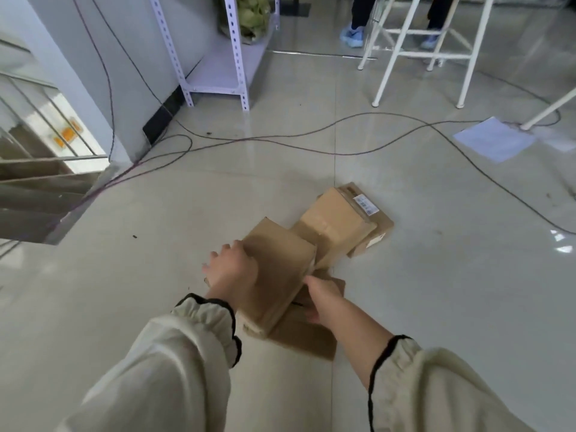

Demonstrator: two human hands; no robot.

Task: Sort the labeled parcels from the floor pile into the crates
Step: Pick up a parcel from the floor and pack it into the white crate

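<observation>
Now, the top parcel (277,275) is gripped at both edges.
Left hand (232,269) and right hand (321,299) curl round it; tilted so, it may slip and scatter the floor pile (339,219).

Loose cream sleeves (174,366) on both arms, gathered ruffled cuffs (215,319) edged with black trim; hands bare.

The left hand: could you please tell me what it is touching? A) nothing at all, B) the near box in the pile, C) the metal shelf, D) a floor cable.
B: the left hand lies against the left edge of the near box, with its fingers curled over that edge.
</observation>
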